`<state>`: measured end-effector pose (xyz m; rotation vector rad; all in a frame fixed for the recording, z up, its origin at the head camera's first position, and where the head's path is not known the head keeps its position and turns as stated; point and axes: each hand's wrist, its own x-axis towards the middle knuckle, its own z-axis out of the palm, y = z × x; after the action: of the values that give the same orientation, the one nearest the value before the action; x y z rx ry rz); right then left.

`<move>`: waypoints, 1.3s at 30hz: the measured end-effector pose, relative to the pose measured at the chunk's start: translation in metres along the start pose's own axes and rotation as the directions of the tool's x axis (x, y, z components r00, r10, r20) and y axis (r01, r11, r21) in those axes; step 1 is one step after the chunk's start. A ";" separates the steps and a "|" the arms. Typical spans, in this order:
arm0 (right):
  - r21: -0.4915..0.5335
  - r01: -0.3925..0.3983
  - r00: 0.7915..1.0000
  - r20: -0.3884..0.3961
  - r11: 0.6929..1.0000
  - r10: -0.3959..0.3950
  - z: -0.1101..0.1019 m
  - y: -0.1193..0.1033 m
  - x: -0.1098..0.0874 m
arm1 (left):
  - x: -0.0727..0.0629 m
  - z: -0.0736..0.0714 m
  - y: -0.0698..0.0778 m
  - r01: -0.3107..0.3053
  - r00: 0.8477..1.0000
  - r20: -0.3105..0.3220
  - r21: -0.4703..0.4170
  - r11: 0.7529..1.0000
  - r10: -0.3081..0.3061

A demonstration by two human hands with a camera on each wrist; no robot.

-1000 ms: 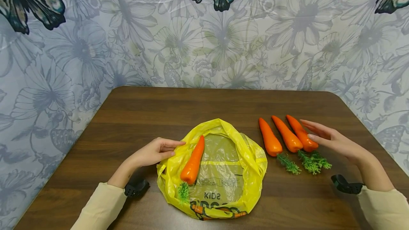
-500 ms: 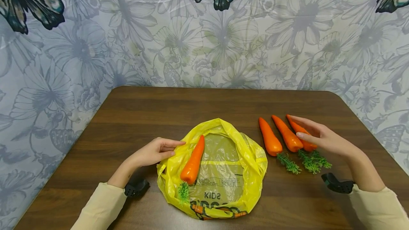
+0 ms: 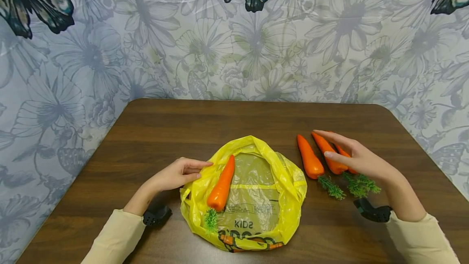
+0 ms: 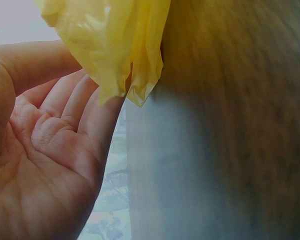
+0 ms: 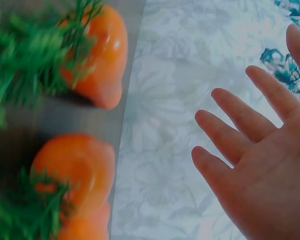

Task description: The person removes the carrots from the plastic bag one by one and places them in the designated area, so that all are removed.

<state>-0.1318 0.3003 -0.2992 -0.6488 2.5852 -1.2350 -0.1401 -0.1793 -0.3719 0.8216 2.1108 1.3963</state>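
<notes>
My left hand (image 3: pixel 182 173) pinches the left rim of a yellow plastic bag (image 3: pixel 291 199); in the left wrist view, thumb and fingers meet the yellow plastic (image 4: pixel 110 45). The bag stands with its mouth wide, and one carrot (image 3: pixel 221 186) with a green tuft lies inside on its left side. To the right my right hand (image 3: pixel 360 157) hovers, fingers spread, over a row of three carrots. It partly covers the rightmost carrot (image 3: pixel 340 150), and its fingertips overlap the middle carrot (image 3: pixel 326 150). The left carrot (image 3: pixel 309 159) shows whole. In the right wrist view the palm (image 5: pixel 280 175) holds nothing.
Everything is on a brown wooden table (image 3: pixel 176 129) with rounded far corners. Behind it hangs a pale flowered backdrop (image 3: pixel 227 52) with dark butterflies. Black wrist cameras (image 3: pixel 371 211) are worn on both wrists, low over the table.
My right hand has moved left, from beside the rightmost carrot to over the middle one, with its fingers extended. The left hand, the bag and the carrots have stayed still.
</notes>
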 end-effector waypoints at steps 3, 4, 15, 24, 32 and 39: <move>-0.057 0.043 0.999 -0.011 0.997 -0.044 0.005 -0.003 0.003 | 0.000 0.000 0.000 -0.012 1.000 0.001 0.005 1.000 0.012; -0.070 0.059 0.998 -0.014 0.996 -0.060 0.006 -0.004 0.005 | 0.000 0.000 0.000 -0.015 1.000 0.001 0.010 1.000 0.015; -0.052 0.121 0.993 0.003 0.991 -0.121 0.027 -0.024 0.017 | 0.000 0.000 0.000 -0.020 1.000 0.000 0.012 1.000 0.020; 0.049 0.128 0.992 0.014 0.991 -0.129 0.048 -0.037 0.025 | 0.000 -0.001 -0.001 -0.028 1.000 0.004 0.006 1.000 0.028; 0.086 0.188 0.981 0.035 0.978 -0.192 0.070 -0.046 0.034 | 0.000 -0.001 0.000 -0.010 1.000 0.005 -0.007 1.000 0.010; 0.133 0.192 0.979 0.042 0.972 -0.199 0.091 -0.055 0.042 | 0.000 -0.001 0.000 -0.006 1.000 0.004 -0.013 1.000 0.006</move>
<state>-0.1194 0.1882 -0.3136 -0.9147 2.4196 -1.4071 -0.1413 -0.1799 -0.3714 0.8257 2.0957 1.4091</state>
